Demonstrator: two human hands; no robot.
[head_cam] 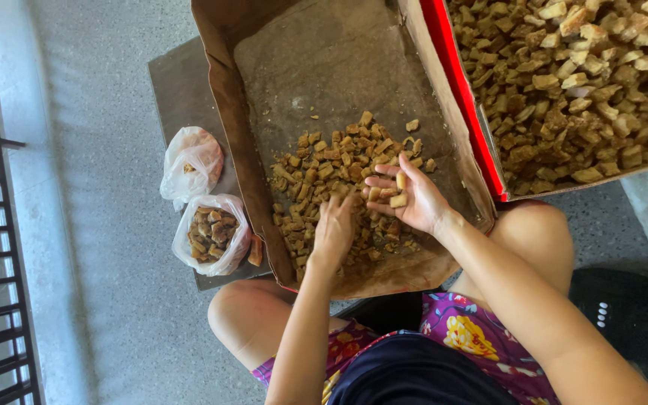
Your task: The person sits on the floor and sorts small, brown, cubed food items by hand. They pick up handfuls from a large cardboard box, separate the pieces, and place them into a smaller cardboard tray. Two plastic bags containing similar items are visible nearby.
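Sorting step in hand. Left hand (333, 229) lies palm down on the tan chunks (324, 176) heaped at the near end of the open cardboard box (226, 97), fingers curled into the heap (grip hidden, cannot tell). Right hand (412, 199) is open, palm up, a few chunks resting on it. Two plastic bags (213, 232) sit beside the box's left wall. Judgement: next comes picking over the pieces on the palm.

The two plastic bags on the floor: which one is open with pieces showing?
The nearer bag, beside the person's knee, gapes open on brown chunks; the farther bag is bunched and looks nearly empty.
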